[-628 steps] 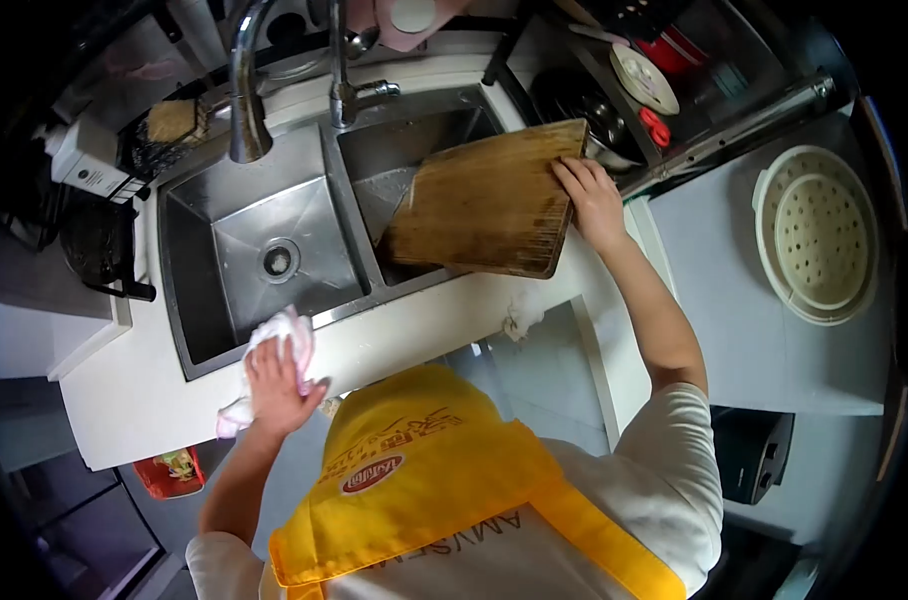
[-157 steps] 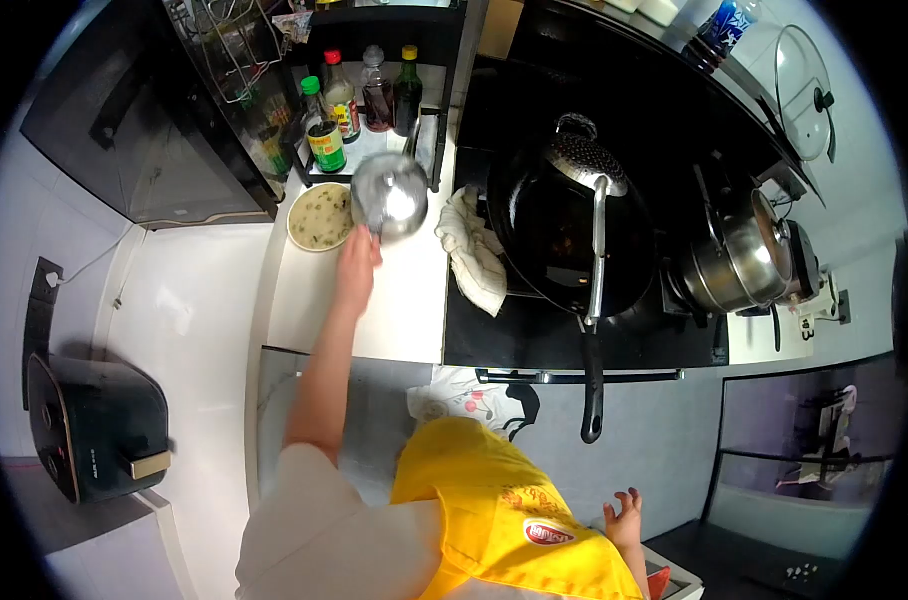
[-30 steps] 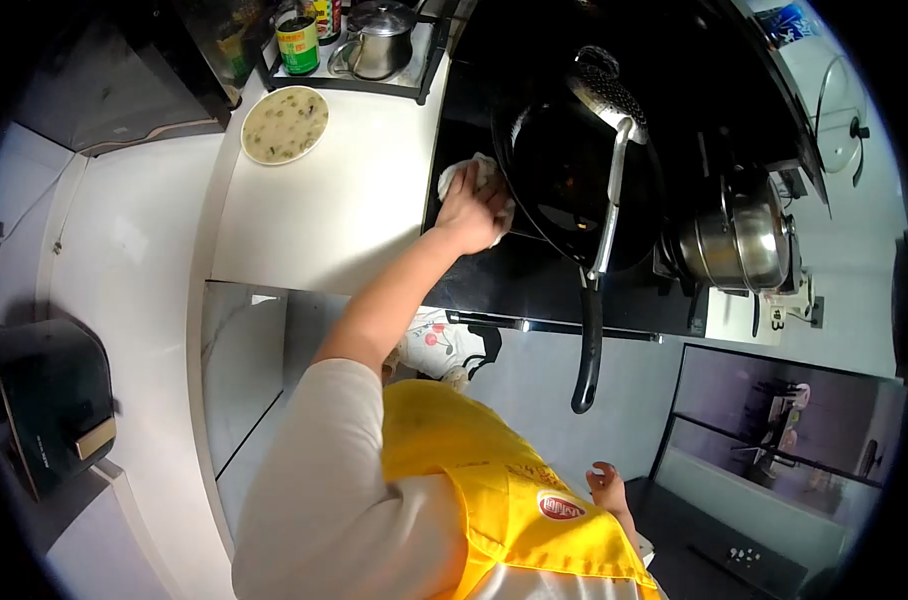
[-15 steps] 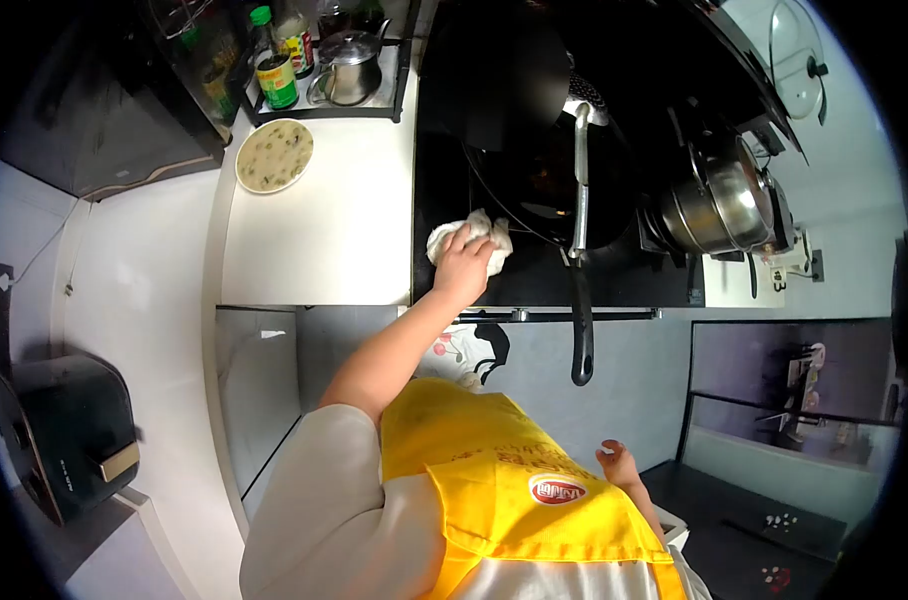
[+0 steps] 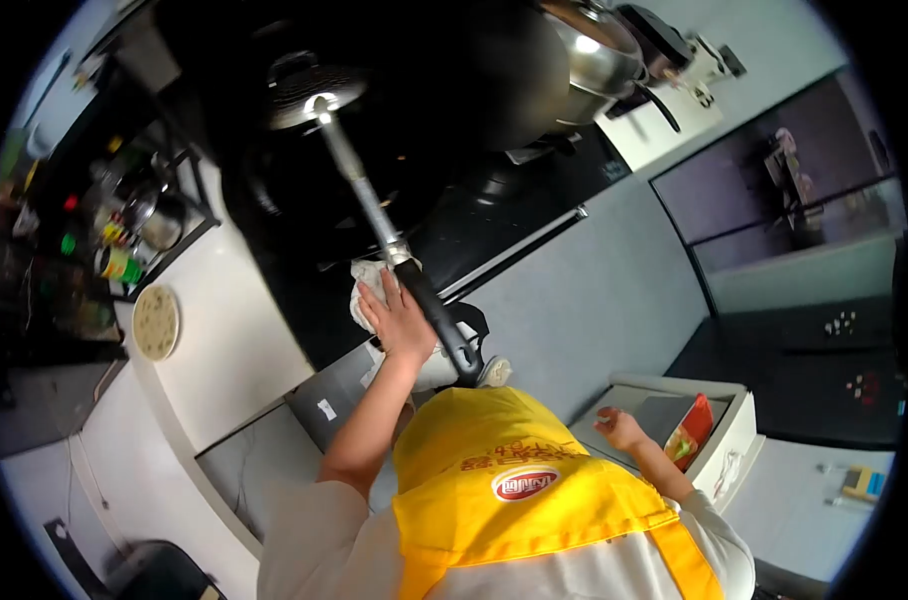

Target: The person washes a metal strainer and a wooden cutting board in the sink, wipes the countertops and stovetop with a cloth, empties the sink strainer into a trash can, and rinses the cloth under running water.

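A crumpled white cloth [image 5: 368, 285] lies against the black stovetop near its front edge. My left hand [image 5: 402, 322] presses on it, fingers reaching over the cloth. Just beside that hand a long black handle [image 5: 436, 318] sticks out past the stove's edge. In line with it, the metal shaft [image 5: 359, 180] of a perforated skimmer [image 5: 317, 95] lies over the dark wok [image 5: 394, 165]. My right hand [image 5: 620, 429] hangs low at my side, its fingers loosely curled with a gap, and I see nothing in it.
A bowl of pale soup [image 5: 156, 322] stands on the white counter [image 5: 229, 340] to the left, by a rack with bottles [image 5: 121, 264] and a metal pot. A steel pot [image 5: 599, 65] sits at the back right. An open drawer [image 5: 739, 420] holds a red package [image 5: 691, 432].
The view has turned and shifted. My left hand has drawn the cloth nearer the stove's front edge, close to the black handle. My right hand still hangs low; the drawer beside it shows more.
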Available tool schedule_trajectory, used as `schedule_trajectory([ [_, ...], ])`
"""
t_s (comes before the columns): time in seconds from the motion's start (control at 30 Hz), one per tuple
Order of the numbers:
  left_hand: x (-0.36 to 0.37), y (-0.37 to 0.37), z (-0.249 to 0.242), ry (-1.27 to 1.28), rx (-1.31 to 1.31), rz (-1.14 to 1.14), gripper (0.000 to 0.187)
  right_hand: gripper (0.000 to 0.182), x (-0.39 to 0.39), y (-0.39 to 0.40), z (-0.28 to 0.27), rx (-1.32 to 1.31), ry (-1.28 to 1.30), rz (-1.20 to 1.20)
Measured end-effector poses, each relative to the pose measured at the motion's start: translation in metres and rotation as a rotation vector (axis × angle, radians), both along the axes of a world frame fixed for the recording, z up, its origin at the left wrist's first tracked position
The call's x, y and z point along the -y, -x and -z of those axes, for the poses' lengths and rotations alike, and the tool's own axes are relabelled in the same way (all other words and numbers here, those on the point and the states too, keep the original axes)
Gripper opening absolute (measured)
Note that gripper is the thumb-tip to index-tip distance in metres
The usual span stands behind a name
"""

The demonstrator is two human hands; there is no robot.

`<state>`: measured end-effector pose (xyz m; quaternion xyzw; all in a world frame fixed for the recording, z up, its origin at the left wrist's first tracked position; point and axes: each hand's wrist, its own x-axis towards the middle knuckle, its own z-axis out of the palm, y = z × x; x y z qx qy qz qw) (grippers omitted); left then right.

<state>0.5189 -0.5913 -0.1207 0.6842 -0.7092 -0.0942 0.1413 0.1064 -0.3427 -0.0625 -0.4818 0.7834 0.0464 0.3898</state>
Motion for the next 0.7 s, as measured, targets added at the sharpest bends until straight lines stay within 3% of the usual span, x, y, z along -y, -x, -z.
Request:
schedule_trajectory([
  [0.03,0.005,0.020,0.009,0.178,-0.171,-0.023,0.071,0.044,-0.005,0.012,0.004,-0.024,-0.088,-0.055],
  [0.17,0.057,0.103,0.000,0.126,0.000,-0.143,0.068,0.043,-0.006,0.073,0.014,-0.056,-0.177,-0.193],
  [0.33,0.121,0.198,0.015,0.120,0.016,-0.220,0.065,0.043,0.014,0.171,0.004,-0.026,-0.074,0.022],
  [0.47,0.159,0.280,0.014,0.129,0.001,-0.130,0.061,0.039,0.020,0.232,-0.006,-0.089,0.045,0.150],
  [0.7,0.199,0.382,0.031,0.419,-0.124,0.095,0.039,0.041,-0.053,0.281,0.016,-0.056,0.031,0.199],
])
